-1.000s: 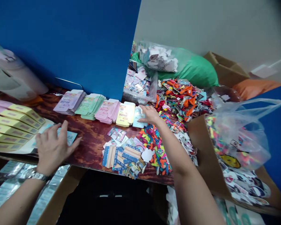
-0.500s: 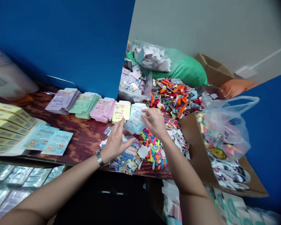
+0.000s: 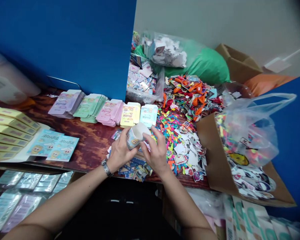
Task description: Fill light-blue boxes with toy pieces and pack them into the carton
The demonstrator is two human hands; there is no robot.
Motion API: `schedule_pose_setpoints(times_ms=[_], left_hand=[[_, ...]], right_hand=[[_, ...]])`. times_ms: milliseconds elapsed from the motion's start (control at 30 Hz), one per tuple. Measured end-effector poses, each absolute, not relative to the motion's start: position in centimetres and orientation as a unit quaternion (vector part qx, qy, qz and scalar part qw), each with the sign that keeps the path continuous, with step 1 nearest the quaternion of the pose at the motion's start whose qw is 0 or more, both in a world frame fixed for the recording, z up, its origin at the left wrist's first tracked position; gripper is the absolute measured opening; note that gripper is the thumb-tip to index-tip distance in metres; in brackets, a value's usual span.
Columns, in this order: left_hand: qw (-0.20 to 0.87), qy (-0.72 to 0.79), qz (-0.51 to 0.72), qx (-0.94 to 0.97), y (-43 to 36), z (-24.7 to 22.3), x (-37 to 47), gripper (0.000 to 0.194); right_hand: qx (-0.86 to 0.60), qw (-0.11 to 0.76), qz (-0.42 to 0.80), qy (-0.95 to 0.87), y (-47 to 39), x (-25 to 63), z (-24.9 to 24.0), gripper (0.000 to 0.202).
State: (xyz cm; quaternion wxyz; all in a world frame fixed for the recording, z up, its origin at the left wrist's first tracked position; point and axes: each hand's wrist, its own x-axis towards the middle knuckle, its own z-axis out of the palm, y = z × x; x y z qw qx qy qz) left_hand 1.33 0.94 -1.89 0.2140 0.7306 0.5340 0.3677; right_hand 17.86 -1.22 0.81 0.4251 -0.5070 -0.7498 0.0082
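Observation:
A small light blue printed paper box (image 3: 133, 137), its white inside showing at the open end, is held above the table in front of me. My left hand (image 3: 120, 150) is closed around its left side, thumb underneath. The fingers of my right hand (image 3: 156, 150) are bent against its right edge and flap. Right behind it lies a flat light blue box (image 3: 149, 115) beside a small stack of yellow flat boxes (image 3: 130, 115). Stacks of pink (image 3: 110, 111), green (image 3: 90, 106) and purple flat boxes (image 3: 64, 101) continue leftward. Printed blue cut-outs (image 3: 135, 170) lie below my hands.
Yellow boxes (image 3: 10, 133) stand at the left near two light blue cards (image 3: 63, 148). Colourful small pieces (image 3: 168, 128) and white stickers (image 3: 187, 146) spread rightward. A cardboard box (image 3: 207, 150) with a clear plastic bag (image 3: 255, 133) sits far right. A blue partition (image 3: 90, 43) rises behind.
The flat light blue box has come off its stack toward me and is now opened up into a box shape. My left hand has closed on it; both hands are closer together.

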Motion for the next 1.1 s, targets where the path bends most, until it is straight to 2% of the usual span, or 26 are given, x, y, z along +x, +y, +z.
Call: schedule_pose_setpoints(times_ms=[100,200,333,433,533,600,700,867,1000,1100], left_hand=[[0.224,0.476,0.366,0.768,0.9,-1.5,1.1,0.088],[0.218,0.442,0.35,0.797,1.0,-1.4,0.7,0.078],[0.164,0.41,0.341,0.83,0.8,-1.5,0.4,0.065],[0.148,0.404,0.332,0.84,0.5,-1.6,0.3,0.068],[0.149,0.417,0.322,0.837,0.3,-1.9,0.4,0.08],[0.146,0.433,0.31,0.834,0.2,-2.0,0.5,0.091],[0.128,0.456,0.278,0.836,0.1,-2.0,0.7,0.099],[0.046,0.497,0.211,0.84,0.0,-1.4,0.9,0.102],[0.012,0.499,0.167,0.85,0.0,-0.9,0.9,0.101],[-0.001,0.496,0.155,0.854,0.1,-0.8,0.8,0.096]], right_hand=[[-0.499,0.414,0.091,-0.756,-1.8,17.7,0.4,0.026],[-0.498,0.439,0.18,-0.726,-2.0,17.5,0.6,0.028],[-0.532,0.517,0.323,-0.588,-1.4,17.0,1.0,0.03],[-0.518,0.522,0.446,-0.511,-0.6,16.8,1.0,0.02],[-0.511,0.51,0.488,-0.49,-0.2,16.9,1.2,0.016],[-0.537,0.493,0.457,-0.51,-0.2,16.9,1.5,0.014],[-0.561,0.463,0.333,-0.6,-0.7,16.7,2.1,0.013],[-0.521,0.449,0.152,-0.71,-1.9,15.6,1.4,0.034],[-0.498,0.454,0.078,-0.735,-2.7,14.9,-0.4,0.052],[-0.48,0.44,0.073,-0.755,-2.9,14.9,-1.1,0.057]])
